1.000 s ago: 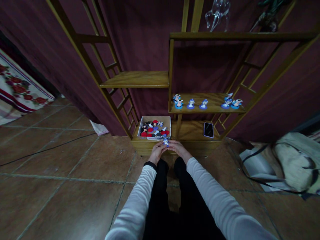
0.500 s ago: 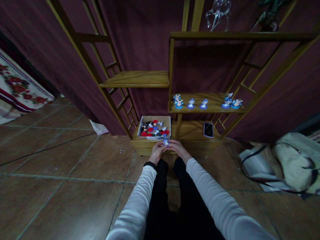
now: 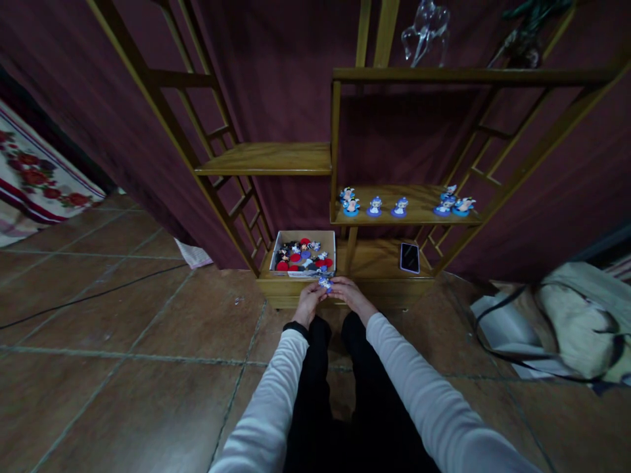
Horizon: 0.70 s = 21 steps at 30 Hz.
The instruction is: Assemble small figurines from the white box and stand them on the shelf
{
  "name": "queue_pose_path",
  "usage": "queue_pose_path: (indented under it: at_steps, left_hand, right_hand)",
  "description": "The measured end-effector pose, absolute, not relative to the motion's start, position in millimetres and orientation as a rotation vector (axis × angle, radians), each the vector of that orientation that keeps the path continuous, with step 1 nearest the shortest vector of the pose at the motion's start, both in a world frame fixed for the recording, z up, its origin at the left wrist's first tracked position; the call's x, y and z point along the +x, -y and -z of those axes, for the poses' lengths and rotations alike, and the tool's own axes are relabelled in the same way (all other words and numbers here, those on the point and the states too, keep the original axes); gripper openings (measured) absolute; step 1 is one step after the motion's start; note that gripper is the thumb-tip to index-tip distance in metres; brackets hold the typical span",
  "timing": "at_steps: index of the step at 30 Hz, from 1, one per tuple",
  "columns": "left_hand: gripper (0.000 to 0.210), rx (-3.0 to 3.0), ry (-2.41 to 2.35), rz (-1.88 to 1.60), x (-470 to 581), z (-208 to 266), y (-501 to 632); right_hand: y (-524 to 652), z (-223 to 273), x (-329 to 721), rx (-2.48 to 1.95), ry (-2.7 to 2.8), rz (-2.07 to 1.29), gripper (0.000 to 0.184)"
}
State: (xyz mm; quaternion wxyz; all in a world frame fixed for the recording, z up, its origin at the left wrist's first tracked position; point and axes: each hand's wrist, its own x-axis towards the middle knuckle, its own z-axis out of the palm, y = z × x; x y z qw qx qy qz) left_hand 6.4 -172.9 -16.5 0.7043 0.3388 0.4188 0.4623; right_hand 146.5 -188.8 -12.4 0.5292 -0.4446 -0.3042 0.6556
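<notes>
Between my fingertips is a small purple-and-white figurine (image 3: pixel 325 283), gripped from both sides. My left hand (image 3: pixel 310 300) has its left side, and my right hand (image 3: pixel 351 292) pinches it from the right. Just beyond them a shallow cardboard box (image 3: pixel 335 253) holds several jumbled figurines with red, purple and dark parts. On the middle shelf (image 3: pixel 419 213) stand more figurines: two purple-based ones near the centre, a blue-based pair (image 3: pixel 350 203) at the left end and a small cluster (image 3: pixel 451 202) at the right end.
A phone (image 3: pixel 409 257) lies on the low wooden ledge right of the box. The left shelf (image 3: pixel 266 157) juts out above the box. A glass horse ornament (image 3: pixel 426 33) stands on the upper shelf. A pale bag (image 3: pixel 576 322) rests on the floor at right; a black cable (image 3: pixel 98 292) crosses the tiles at left.
The figurine has tilted and turned slightly between my fingers, and it sits a touch lower. Both hands keep nearly the same place. The view has shifted a little.
</notes>
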Motion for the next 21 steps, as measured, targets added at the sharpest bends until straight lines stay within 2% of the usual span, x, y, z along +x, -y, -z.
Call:
queue_pose_path:
  at_steps: [21]
  left_hand:
    - [0.036, 0.813, -0.981, -1.059, 5.0, 17.3, 174.7]
  right_hand:
    - [191.6, 11.2, 140.9, -1.047, 0.627, -1.601, 0.031]
